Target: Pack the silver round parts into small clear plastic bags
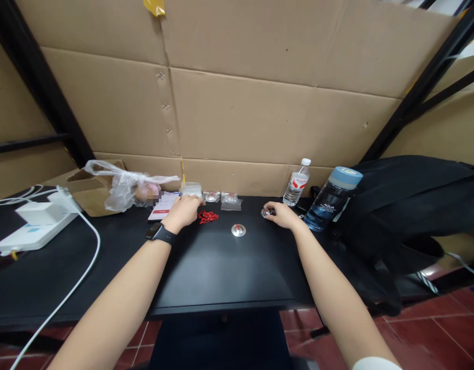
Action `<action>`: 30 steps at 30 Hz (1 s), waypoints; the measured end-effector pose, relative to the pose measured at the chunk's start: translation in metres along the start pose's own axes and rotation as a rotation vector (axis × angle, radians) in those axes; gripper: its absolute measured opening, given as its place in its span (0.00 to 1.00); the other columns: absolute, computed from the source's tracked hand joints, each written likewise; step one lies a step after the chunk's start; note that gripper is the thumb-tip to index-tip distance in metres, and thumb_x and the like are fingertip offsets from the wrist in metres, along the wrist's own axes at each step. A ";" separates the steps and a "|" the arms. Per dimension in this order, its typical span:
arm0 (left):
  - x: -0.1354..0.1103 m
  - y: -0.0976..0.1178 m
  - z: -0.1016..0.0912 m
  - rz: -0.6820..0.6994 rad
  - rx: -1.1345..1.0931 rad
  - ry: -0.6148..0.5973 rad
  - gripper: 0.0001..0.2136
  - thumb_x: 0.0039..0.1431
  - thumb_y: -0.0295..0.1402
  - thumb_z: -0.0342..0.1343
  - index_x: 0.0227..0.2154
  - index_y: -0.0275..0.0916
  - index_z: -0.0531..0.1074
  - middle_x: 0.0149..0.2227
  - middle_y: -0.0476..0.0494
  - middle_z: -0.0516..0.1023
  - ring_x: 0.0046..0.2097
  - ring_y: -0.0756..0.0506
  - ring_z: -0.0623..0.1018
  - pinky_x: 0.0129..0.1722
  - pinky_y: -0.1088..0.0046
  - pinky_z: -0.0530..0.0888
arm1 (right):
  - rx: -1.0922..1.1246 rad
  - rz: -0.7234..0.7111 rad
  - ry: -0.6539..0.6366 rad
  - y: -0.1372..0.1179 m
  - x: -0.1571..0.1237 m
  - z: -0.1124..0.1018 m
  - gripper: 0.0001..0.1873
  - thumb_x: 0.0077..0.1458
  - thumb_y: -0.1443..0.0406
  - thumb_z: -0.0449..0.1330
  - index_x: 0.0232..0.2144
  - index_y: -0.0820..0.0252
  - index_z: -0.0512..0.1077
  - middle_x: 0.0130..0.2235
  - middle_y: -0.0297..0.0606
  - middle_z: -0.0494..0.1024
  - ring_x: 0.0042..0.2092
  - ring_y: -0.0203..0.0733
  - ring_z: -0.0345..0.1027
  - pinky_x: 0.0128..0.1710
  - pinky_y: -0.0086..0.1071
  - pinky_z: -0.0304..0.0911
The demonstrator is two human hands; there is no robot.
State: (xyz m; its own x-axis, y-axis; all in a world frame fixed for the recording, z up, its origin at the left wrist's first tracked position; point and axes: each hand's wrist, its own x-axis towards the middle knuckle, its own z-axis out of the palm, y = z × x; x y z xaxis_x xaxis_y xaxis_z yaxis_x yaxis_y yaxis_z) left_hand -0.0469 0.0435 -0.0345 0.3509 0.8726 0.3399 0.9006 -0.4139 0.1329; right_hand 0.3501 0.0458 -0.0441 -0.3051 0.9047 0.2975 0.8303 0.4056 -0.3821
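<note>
My right hand (282,215) is closed around the edge of a round shiny metal disc (265,212) on the black table, near the bottles. My left hand (184,210), with a black watch on its wrist, rests by a lit phone (163,206); its fingers look loosely spread, and their tips are partly hidden. Just right of it lies a bundle of red cord (208,217). Between my hands sits a second metal disc (238,230) with a red centre. Behind them are clear plastic bags (191,189) and two bagged discs, one packet (212,197) beside the other (230,199).
At right stand a clear water bottle (296,184), a blue-lidded bottle (333,198) and a black backpack (410,205). To the left are a knotted plastic bag (123,190), a cardboard box (88,192) and a white power strip (38,228) with cables. Cardboard lines the back.
</note>
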 end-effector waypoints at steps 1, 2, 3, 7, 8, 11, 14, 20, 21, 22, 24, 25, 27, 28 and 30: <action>0.000 -0.003 0.002 -0.005 0.003 -0.012 0.20 0.50 0.19 0.54 0.43 0.45 0.79 0.48 0.39 0.81 0.52 0.35 0.77 0.51 0.61 0.69 | 0.001 0.005 -0.001 0.001 0.000 -0.001 0.15 0.48 0.68 0.68 0.41 0.54 0.77 0.39 0.38 0.83 0.39 0.44 0.76 0.42 0.33 0.69; 0.000 -0.005 0.004 -0.014 0.013 -0.032 0.20 0.50 0.20 0.55 0.43 0.45 0.80 0.48 0.39 0.81 0.52 0.35 0.77 0.51 0.60 0.69 | 0.000 0.010 -0.003 0.002 0.001 -0.002 0.15 0.48 0.68 0.68 0.41 0.54 0.77 0.40 0.38 0.83 0.39 0.44 0.76 0.43 0.34 0.69; 0.001 -0.007 0.005 -0.030 0.025 -0.056 0.19 0.51 0.21 0.55 0.43 0.45 0.80 0.48 0.39 0.82 0.52 0.35 0.77 0.51 0.60 0.69 | 0.000 0.016 -0.006 0.003 0.001 -0.002 0.16 0.48 0.68 0.68 0.42 0.55 0.77 0.40 0.38 0.83 0.40 0.44 0.76 0.43 0.34 0.69; 0.004 -0.007 0.011 -0.120 0.044 -0.118 0.14 0.60 0.28 0.50 0.41 0.44 0.80 0.45 0.38 0.83 0.50 0.36 0.79 0.47 0.60 0.70 | 0.002 0.024 -0.014 0.005 0.002 -0.003 0.17 0.49 0.68 0.68 0.44 0.55 0.77 0.42 0.39 0.83 0.40 0.44 0.76 0.44 0.35 0.69; 0.004 -0.007 0.012 -0.131 0.039 -0.120 0.13 0.62 0.30 0.49 0.40 0.44 0.80 0.44 0.38 0.83 0.49 0.36 0.79 0.46 0.61 0.71 | 0.006 0.021 -0.013 0.004 0.002 -0.003 0.17 0.50 0.68 0.67 0.44 0.55 0.76 0.42 0.39 0.83 0.40 0.43 0.76 0.44 0.35 0.69; 0.005 -0.005 0.014 -0.134 0.024 -0.117 0.10 0.61 0.36 0.53 0.37 0.43 0.79 0.43 0.39 0.83 0.46 0.38 0.79 0.46 0.63 0.71 | 0.014 0.013 -0.009 0.002 0.002 -0.003 0.18 0.50 0.68 0.67 0.45 0.55 0.76 0.41 0.38 0.83 0.40 0.43 0.76 0.44 0.34 0.68; 0.004 -0.007 0.014 -0.160 0.039 -0.097 0.07 0.58 0.35 0.56 0.34 0.44 0.79 0.41 0.40 0.83 0.46 0.37 0.79 0.47 0.63 0.70 | 0.013 0.010 -0.008 -0.001 0.001 -0.004 0.17 0.50 0.68 0.66 0.45 0.55 0.76 0.41 0.37 0.83 0.39 0.43 0.76 0.44 0.34 0.68; 0.002 -0.010 0.011 -0.223 0.054 -0.042 0.08 0.59 0.31 0.53 0.30 0.41 0.78 0.38 0.36 0.82 0.45 0.35 0.78 0.47 0.58 0.65 | 0.119 -0.033 0.039 -0.017 0.002 -0.004 0.17 0.50 0.66 0.66 0.45 0.56 0.76 0.42 0.37 0.82 0.36 0.39 0.74 0.42 0.34 0.69; 0.002 -0.007 0.009 -0.210 0.026 -0.018 0.08 0.60 0.31 0.53 0.32 0.41 0.77 0.38 0.37 0.83 0.45 0.35 0.78 0.47 0.58 0.65 | 0.172 -0.044 0.046 -0.023 0.002 -0.001 0.18 0.50 0.65 0.66 0.46 0.56 0.75 0.43 0.37 0.82 0.36 0.39 0.74 0.42 0.35 0.69; 0.003 -0.002 0.007 -0.191 -0.011 0.012 0.07 0.61 0.31 0.52 0.34 0.42 0.76 0.39 0.38 0.83 0.45 0.36 0.78 0.48 0.59 0.64 | 0.234 -0.055 0.052 -0.030 0.003 0.002 0.20 0.51 0.65 0.66 0.47 0.56 0.75 0.45 0.38 0.81 0.37 0.39 0.74 0.42 0.35 0.70; 0.004 0.012 0.001 -0.133 -0.097 0.080 0.06 0.63 0.33 0.52 0.37 0.42 0.74 0.40 0.41 0.83 0.46 0.38 0.78 0.49 0.60 0.63 | 0.373 -0.075 0.068 -0.048 0.003 0.010 0.22 0.51 0.63 0.66 0.49 0.56 0.73 0.48 0.41 0.80 0.40 0.41 0.74 0.41 0.35 0.71; 0.004 0.022 -0.003 -0.111 -0.139 0.118 0.05 0.64 0.34 0.53 0.37 0.43 0.74 0.40 0.43 0.83 0.46 0.38 0.78 0.49 0.60 0.62 | 0.446 -0.080 0.078 -0.058 0.002 0.014 0.22 0.51 0.63 0.67 0.50 0.55 0.73 0.50 0.42 0.79 0.42 0.41 0.74 0.41 0.35 0.71; 0.002 0.042 -0.010 -0.061 -0.217 0.184 0.05 0.64 0.36 0.55 0.35 0.43 0.74 0.41 0.45 0.83 0.46 0.39 0.78 0.49 0.60 0.62 | 0.624 -0.080 0.088 -0.078 0.001 0.021 0.26 0.50 0.61 0.68 0.52 0.54 0.71 0.54 0.44 0.77 0.44 0.42 0.75 0.42 0.36 0.72; 0.001 0.053 -0.013 -0.036 -0.271 0.210 0.05 0.63 0.36 0.57 0.34 0.43 0.74 0.41 0.46 0.83 0.47 0.39 0.78 0.50 0.61 0.62 | 0.729 -0.078 0.081 -0.088 -0.001 0.024 0.29 0.50 0.61 0.69 0.54 0.53 0.68 0.55 0.44 0.76 0.45 0.42 0.75 0.44 0.37 0.73; -0.002 0.071 -0.018 0.016 -0.382 0.231 0.04 0.63 0.36 0.58 0.34 0.44 0.76 0.41 0.47 0.83 0.48 0.41 0.78 0.50 0.61 0.62 | 0.899 -0.079 0.089 -0.106 -0.004 0.028 0.31 0.51 0.60 0.69 0.56 0.52 0.65 0.56 0.45 0.75 0.47 0.41 0.75 0.48 0.40 0.72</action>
State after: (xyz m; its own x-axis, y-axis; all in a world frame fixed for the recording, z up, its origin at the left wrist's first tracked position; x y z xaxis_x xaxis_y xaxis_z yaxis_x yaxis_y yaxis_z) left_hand 0.0116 0.0073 -0.0088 0.2584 0.8024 0.5380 0.7210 -0.5308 0.4454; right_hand 0.2502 0.0031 -0.0289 -0.2780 0.8715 0.4040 0.1198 0.4488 -0.8856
